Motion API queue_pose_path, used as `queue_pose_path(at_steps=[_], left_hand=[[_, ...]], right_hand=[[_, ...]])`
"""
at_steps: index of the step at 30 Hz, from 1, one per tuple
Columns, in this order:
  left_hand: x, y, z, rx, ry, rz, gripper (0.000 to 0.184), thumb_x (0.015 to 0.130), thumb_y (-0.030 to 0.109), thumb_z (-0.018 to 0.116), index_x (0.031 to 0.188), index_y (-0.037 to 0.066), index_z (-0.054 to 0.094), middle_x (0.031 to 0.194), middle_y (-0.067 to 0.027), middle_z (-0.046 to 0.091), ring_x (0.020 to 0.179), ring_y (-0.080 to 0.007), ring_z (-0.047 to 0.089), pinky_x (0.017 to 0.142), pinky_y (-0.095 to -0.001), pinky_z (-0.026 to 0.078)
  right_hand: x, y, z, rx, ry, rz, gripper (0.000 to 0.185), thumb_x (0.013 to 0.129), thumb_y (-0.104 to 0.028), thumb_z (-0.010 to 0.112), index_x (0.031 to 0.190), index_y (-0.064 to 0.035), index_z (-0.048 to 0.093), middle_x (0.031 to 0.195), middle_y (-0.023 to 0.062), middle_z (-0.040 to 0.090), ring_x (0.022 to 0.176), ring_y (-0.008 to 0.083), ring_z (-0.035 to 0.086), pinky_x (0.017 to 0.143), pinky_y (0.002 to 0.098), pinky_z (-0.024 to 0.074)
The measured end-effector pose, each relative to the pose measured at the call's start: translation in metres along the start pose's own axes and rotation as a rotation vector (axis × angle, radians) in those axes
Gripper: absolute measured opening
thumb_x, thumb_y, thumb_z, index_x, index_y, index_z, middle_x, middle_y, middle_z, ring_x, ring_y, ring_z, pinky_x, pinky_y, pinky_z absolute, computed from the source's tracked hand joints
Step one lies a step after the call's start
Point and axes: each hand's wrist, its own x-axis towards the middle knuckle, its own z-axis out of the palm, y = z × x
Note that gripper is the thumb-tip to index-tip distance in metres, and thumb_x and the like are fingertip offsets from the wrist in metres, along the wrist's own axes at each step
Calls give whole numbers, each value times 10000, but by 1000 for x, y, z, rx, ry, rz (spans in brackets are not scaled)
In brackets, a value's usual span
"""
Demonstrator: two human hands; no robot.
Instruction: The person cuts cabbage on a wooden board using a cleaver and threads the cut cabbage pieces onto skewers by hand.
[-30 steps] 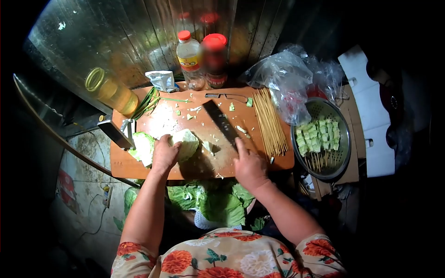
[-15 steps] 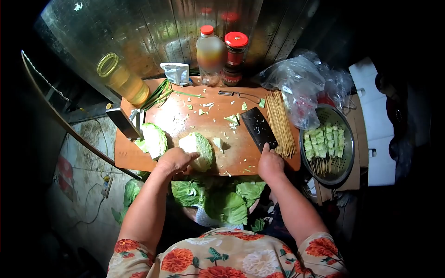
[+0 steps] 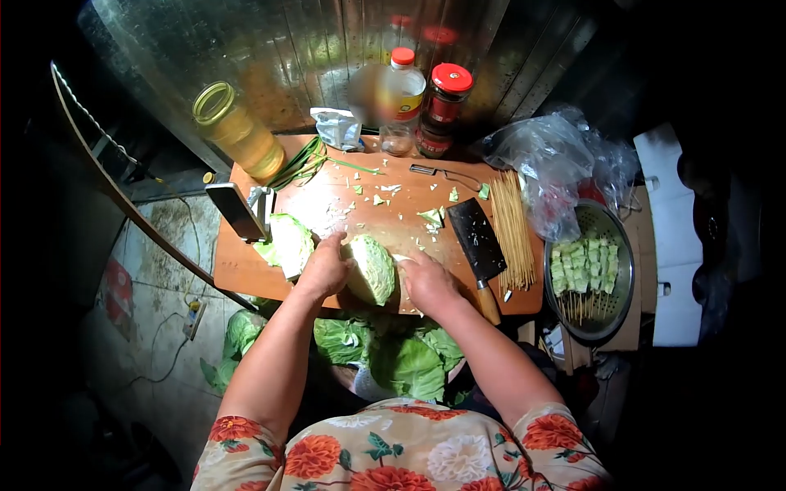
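1. Pale green cabbage (image 3: 371, 272) sits between the two grips, cut face turned aside, near the front edge of the bench (image 3: 237, 266).
2. Left grip (image 3: 329, 268) lies against the cabbage's left side, thumb and fingers near it; how firmly it closes, I cannot tell.
3. Right grip (image 3: 426, 280) is on the cabbage's other side, fingertips at a small white chunk (image 3: 400, 258); whether they pinch it, I cannot tell.
4. Left of the left grip, just beside it, is another piece (image 3: 288, 241), and past that a phone (image 3: 235, 211) stands tilted.
5. Right of the right grip, apart from it, the cleaver (image 3: 476, 241) lies flat, its wooden handle (image 3: 488, 303) pointing toward the body; skewers (image 3: 512, 225) lie just beyond the blade.
6. Farther right of the right grip, a colander (image 3: 591, 329) holds skewered greens (image 3: 585, 266), with a clear bag (image 3: 544, 159) behind.
7. Ahead of both grips are scraps (image 3: 431, 218), a peeler (image 3: 444, 174) and, along the far edge, a packet (image 3: 336, 128), a partly blurred bottle (image 3: 405, 105) and red-lidded jars (image 3: 447, 106).
8. Ahead and left of the left grip, yellow liquid fills part of a leaning jar (image 3: 254, 147), with green stalks (image 3: 304, 168) beside it.
9. Below both grips, nearer the body, are loose leaves (image 3: 409, 367).
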Motion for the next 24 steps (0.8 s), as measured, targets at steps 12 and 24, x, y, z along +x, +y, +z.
queue_pose_path(at_steps=[12,24], left_hand=[[-14,7,1,-283,-333,-324,657,690,158,806,1221,-61,488,947,-181,627,827,-259,634,664,-332,515],[-22,11,16,-394,-384,-240,615,747,74,747,1278,-26,453,918,-159,634,721,-195,628,600,-307,519]], right_hand=[[-33,-56,-59,25,-206,-1,202,746,-128,626,929,-51,662,912,171,641,890,371,613,792,448,498],[-26,-51,-10,165,37,-24,478,709,-142,692,1168,-74,575,1202,158,524,1065,340,555,918,397,458]])
